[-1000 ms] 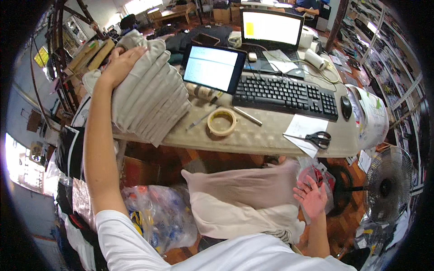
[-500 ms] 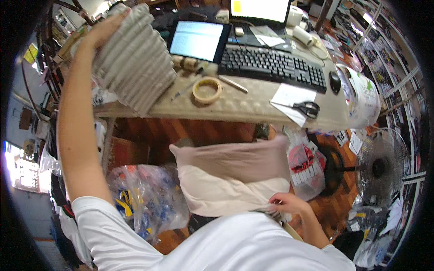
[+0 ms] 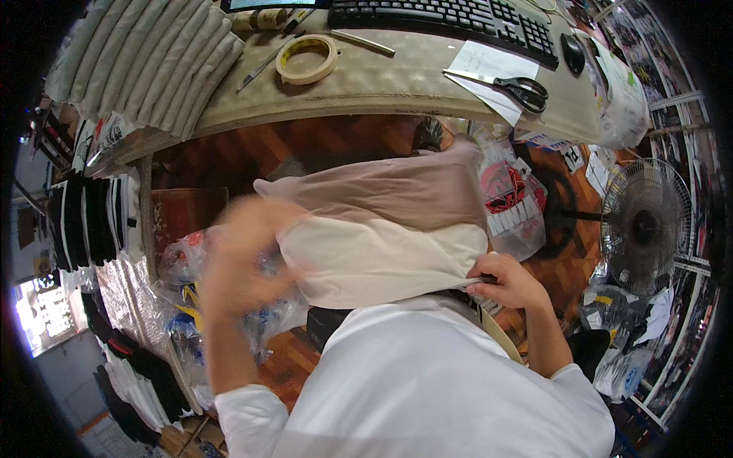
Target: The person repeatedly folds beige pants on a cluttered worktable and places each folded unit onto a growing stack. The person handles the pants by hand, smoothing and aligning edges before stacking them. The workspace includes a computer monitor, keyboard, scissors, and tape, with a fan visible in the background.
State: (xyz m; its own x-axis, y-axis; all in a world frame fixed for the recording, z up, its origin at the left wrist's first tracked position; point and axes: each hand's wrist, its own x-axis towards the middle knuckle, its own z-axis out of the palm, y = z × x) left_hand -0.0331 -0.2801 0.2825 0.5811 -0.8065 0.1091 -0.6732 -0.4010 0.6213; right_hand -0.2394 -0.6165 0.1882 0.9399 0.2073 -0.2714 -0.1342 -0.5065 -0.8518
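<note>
A soft piece of fabric, cream near me and dusky mauve on its far part, lies across my lap. At its near right corner my right hand is closed, with the fabric's edge pinched between thumb and fingers. My left hand is smeared by motion beside the fabric's left edge; its fingers cannot be made out. On the table's left end, a stack of folded light grey cloths stands apart from both hands.
The table holds a roll of masking tape, black-handled scissors on paper, a keyboard and a mouse. A fan stands right. Plastic bags lie left of my lap; folded garments are stacked farther left.
My left hand has come down from the grey stack to the fabric on my lap. My right hand keeps its pinch near the same corner. The view has tilted downward.
</note>
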